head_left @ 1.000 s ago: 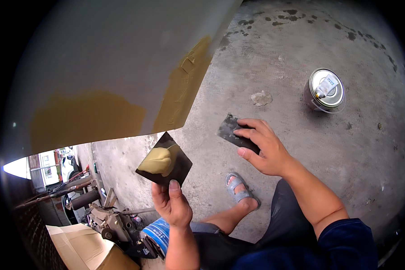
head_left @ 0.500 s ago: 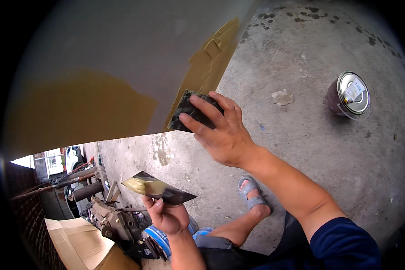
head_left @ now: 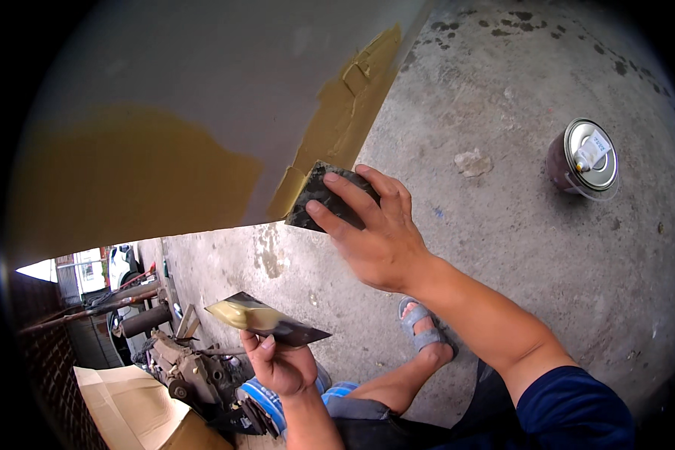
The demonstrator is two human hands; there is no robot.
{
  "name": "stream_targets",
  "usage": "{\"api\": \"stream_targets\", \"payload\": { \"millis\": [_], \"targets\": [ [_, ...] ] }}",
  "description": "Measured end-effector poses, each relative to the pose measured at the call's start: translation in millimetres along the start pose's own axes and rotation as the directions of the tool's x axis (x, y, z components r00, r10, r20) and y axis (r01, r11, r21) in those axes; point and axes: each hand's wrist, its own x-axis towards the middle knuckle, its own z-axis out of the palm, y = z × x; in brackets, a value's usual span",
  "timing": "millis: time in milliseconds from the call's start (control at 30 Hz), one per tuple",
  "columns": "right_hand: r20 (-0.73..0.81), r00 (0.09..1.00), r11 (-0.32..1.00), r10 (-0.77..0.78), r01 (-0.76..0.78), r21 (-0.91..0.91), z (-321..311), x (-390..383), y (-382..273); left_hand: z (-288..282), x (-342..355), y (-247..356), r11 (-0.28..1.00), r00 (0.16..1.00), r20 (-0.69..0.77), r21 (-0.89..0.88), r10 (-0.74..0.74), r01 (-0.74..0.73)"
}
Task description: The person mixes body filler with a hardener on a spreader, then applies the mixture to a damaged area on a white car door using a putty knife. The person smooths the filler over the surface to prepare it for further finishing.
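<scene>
My right hand (head_left: 382, 229) presses a dark, flat putty spreader (head_left: 326, 196) against the lower corner of a grey panel (head_left: 240, 82). Fresh yellow-brown putty (head_left: 352, 101) runs in a strip up the panel's right edge, with raised ridges near its top. A wider putty patch (head_left: 127, 180) covers the panel's lower left. Below the panel, my left hand (head_left: 283, 366) grips a second dark plate (head_left: 296, 334) from underneath. A mound of pale yellow putty (head_left: 240, 313) lies on that plate's left part.
On the concrete floor (head_left: 495, 247) at right stands a lidded can (head_left: 566, 161) with a white tube (head_left: 592, 150) on its lid. At lower left are an opened cardboard box (head_left: 135, 409) and greasy machine parts (head_left: 184, 364). My sandalled foot (head_left: 425, 330) is below my right forearm.
My right hand has slid the spreader slightly down and right, leaving a smoothed putty band with a ridge beside the blade. The left hand and plate have dropped a little.
</scene>
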Motion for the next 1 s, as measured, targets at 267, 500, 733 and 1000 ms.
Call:
{"api": "stream_targets", "payload": {
  "millis": [267, 500, 733, 1000],
  "targets": [
    [-0.078, 0.995, 0.998, -0.056, 0.055, -0.021, 4, 22, 29, 1, 0, -3, 1.000, 1.000, -0.025, 0.028, -0.005, 0.006],
    [-0.110, 0.994, 1.000, -0.005, 0.005, 0.001, -15, 30, 38, 2, 0, -4, 0.999, 0.999, -0.037, 0.043, -0.019, 0.021],
    [-0.032, 0.999, 1.000, -0.013, 0.012, -0.009, -8, 29, 62, 0, 4, -6, 0.999, 0.999, -0.031, 0.038, -0.029, 0.030],
    [-0.112, 0.994, 0.999, 0.000, -0.004, -0.040, -22, 66, 95, 0, 4, -9, 0.999, 0.998, -0.054, 0.026, -0.033, 0.034]
  ]
}}
